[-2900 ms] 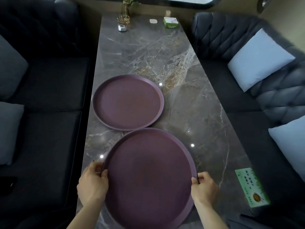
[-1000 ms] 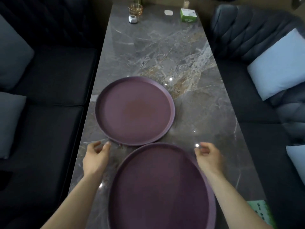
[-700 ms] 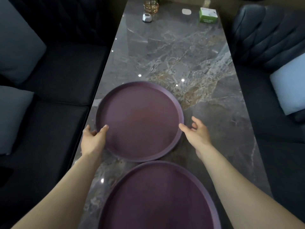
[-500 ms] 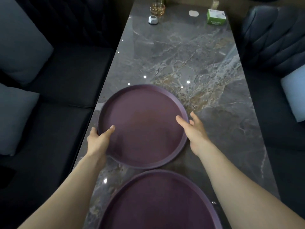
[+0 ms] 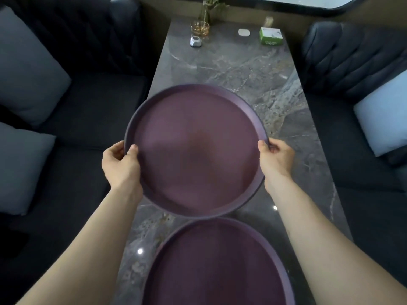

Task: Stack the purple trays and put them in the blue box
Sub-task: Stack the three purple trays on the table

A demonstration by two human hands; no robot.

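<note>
Two round purple trays are in view. The far purple tray (image 5: pixel 196 148) is lifted off the marble table (image 5: pixel 248 69), slightly blurred, its near edge just overlapping the rim of the near one. My left hand (image 5: pixel 120 164) grips its left rim, thumb on the inside. My right hand (image 5: pixel 275 159) grips its right rim the same way. The near purple tray (image 5: pixel 218 265) lies flat on the table between my forearms, cut off by the bottom edge. No blue box is in view.
At the table's far end stand a glass vase with stems (image 5: pixel 200 27), a small white-grey object (image 5: pixel 195 42), a white puck (image 5: pixel 244 32) and a green box (image 5: pixel 270 35). Dark sofas with pale cushions (image 5: pixel 24 62) flank the table on both sides.
Both hands let go of the near tray, reached forward and closed on the far tray's rim. That tray has since risen off the table and come toward me.
</note>
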